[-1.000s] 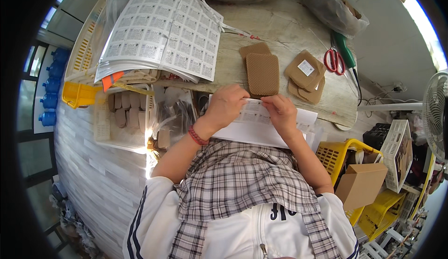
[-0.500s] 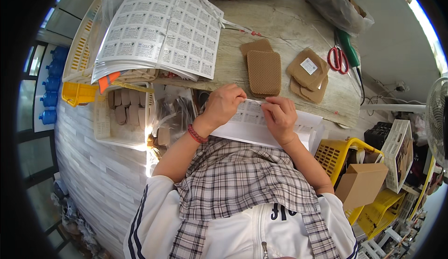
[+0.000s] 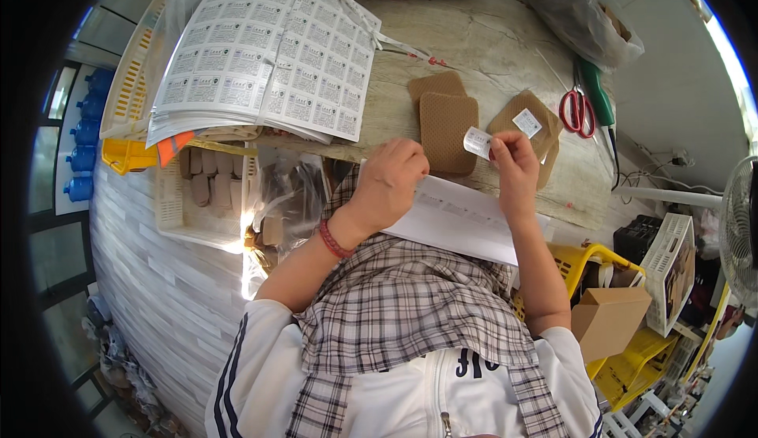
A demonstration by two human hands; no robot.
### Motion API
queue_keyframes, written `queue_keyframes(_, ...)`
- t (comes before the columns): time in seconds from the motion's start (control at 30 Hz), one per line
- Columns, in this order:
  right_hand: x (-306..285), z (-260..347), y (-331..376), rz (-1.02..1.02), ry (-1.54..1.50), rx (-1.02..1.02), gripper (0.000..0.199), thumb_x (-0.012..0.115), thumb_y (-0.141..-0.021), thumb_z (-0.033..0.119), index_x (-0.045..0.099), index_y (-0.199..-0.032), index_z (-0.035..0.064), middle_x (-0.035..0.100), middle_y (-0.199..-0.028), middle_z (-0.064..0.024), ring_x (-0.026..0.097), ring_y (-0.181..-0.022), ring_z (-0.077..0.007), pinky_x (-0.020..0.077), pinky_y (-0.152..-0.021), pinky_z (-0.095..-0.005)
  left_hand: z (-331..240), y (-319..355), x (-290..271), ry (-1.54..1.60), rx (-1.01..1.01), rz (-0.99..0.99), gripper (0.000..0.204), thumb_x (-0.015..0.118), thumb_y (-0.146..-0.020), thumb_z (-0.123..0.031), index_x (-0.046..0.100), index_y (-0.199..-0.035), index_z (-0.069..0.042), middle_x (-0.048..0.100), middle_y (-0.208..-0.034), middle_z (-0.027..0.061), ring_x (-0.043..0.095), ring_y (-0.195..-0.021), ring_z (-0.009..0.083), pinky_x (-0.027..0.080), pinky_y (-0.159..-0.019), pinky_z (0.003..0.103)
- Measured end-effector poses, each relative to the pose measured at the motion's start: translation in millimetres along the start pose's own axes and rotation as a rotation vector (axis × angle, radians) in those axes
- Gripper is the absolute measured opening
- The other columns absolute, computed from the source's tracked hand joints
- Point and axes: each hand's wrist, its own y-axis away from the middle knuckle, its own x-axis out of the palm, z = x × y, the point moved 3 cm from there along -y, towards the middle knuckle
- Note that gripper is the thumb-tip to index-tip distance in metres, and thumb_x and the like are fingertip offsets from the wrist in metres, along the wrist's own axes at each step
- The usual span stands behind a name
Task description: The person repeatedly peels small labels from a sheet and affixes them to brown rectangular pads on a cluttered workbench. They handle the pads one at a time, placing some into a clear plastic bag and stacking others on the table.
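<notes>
The right hand (image 3: 517,173) pinches a white printed label (image 3: 477,143), and toward this hand's ten o'clock one brown textured pad (image 3: 447,129) lies on the tabletop (image 3: 395,114), long axis toward twelve, while the left hand (image 3: 387,183) holds the label sheet (image 3: 466,211).

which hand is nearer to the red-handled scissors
Right. The right hand, pinching a small white label, is left of the red-handled scissors and closer to the body; the left hand is farther left, at the white sheet.

- Small white printed label (image 3: 477,143): raised, tilted
- White sheet (image 3: 466,219), partly printed: slanting down rightward
- Brown textured pad (image 3: 448,132), rounded corners: lying flat, overlapping 1 behind
</notes>
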Motion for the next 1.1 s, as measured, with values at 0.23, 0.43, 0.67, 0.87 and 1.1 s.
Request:
queue_keyframes(0.23,14.6,-19.2,-53.6,0.143,0.244,0.106,0.005,0.063,-0.094,0.006,0.061,-0.093,0.0007,0.057,-0.076,0.0011,0.051,-0.070,-0.0085,0.0443,-0.065,-0.0243,3.7,-7.6,21.2,-0.070,0.108,-0.005,0.010,0.051,-0.083,-0.003,0.057,-0.088,0.003,0.060,-0.123,0.0247,0.053,-0.124,0.0419,0.041,-0.104,0.049)
queue_keyframes(0.43,15.8,-26.0,-59.3,0.131,0.418,0.087,0.009,0.066,-0.091,0.008,0.063,-0.092,-0.0001,0.062,-0.077,-0.0020,0.055,-0.072,-0.0099,0.0469,-0.068,-0.0262,4.7,-8.3,20.9,-0.077,0.110,-0.016,0.007,0.054,-0.083,-0.002,0.059,-0.085,0.002,0.062,-0.121,0.0227,0.055,-0.121,0.0411,0.043,-0.101,0.048)
queue_keyframes(0.67,16.2,-26.8,-58.7,0.114,0.490,0.038,0.010,0.067,-0.091,0.008,0.063,-0.093,-0.0007,0.065,-0.077,-0.0053,0.058,-0.071,-0.0120,0.0487,-0.067,-0.0279,4.4,-9.3,21.5,-0.077,0.099,-0.012,0.007,0.054,-0.082,-0.001,0.059,-0.086,0.001,0.061,-0.121,0.0228,0.055,-0.121,0.0410,0.042,-0.101,0.048)
queue_keyframes(0.87,19.3,-25.9,-55.5,0.099,0.505,-0.013,0.009,0.067,-0.090,0.007,0.063,-0.095,0.0000,0.066,-0.078,-0.0059,0.060,-0.071,-0.0129,0.0495,-0.068,-0.0283,6.1,-9.7,23.0,-0.070,0.070,0.005,0.007,0.054,-0.082,-0.001,0.059,-0.086,0.001,0.059,-0.125,0.0230,0.055,-0.120,0.0402,0.043,-0.100,0.048)
queue_keyframes(1.1,23.7,-20.1,-52.1,0.077,0.557,-0.044,0.008,0.067,-0.091,0.007,0.063,-0.094,0.0003,0.068,-0.080,-0.0095,0.065,-0.073,-0.0166,0.0516,-0.071,-0.0302,2.2,-14.7,20.9,-0.077,0.084,0.014,0.009,0.054,-0.080,-0.001,0.059,-0.086,0.002,0.056,-0.131,0.0252,0.054,-0.117,0.0367,0.041,-0.100,0.048)
